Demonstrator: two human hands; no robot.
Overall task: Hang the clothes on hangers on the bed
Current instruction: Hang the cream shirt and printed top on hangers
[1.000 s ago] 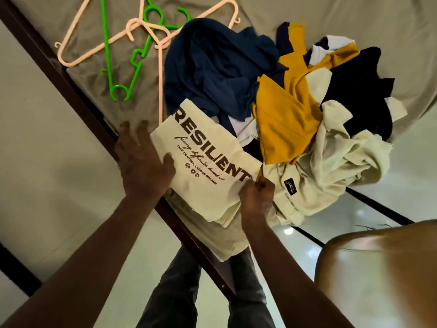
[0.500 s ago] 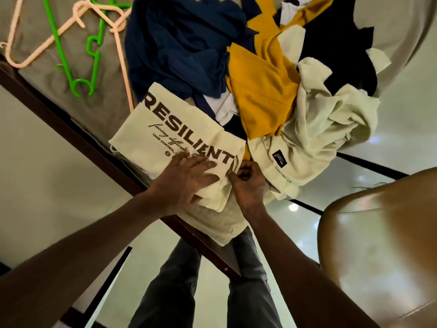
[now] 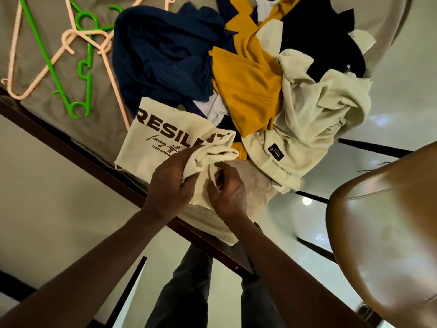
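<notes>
Gathering the cream T-shirt (image 3: 151, 138) at the bed's (image 3: 101, 133) near edge, the left hand (image 3: 172, 183), flat on the print half a second ago, now curls round a bunched fold while the right hand (image 3: 227, 190) pinches cloth just beside it; probably about to lift it, with the hangers (image 3: 89, 91) untouched near the far left corner

2 pink hangers (image 3: 114, 86), 2 green hangers (image 3: 89, 98), 1 clothes heap (image 3: 165, 55), 2 hands (image 3: 170, 183), 1 chair (image 3: 390, 233)

Cream printed T-shirt (image 3: 146, 143) bunched at the bed (image 3: 104, 114) edge, centre; clothes pile (image 3: 248, 74) upper right; pink hangers (image 3: 113, 84) and green hangers (image 3: 89, 98) upper left.
</notes>
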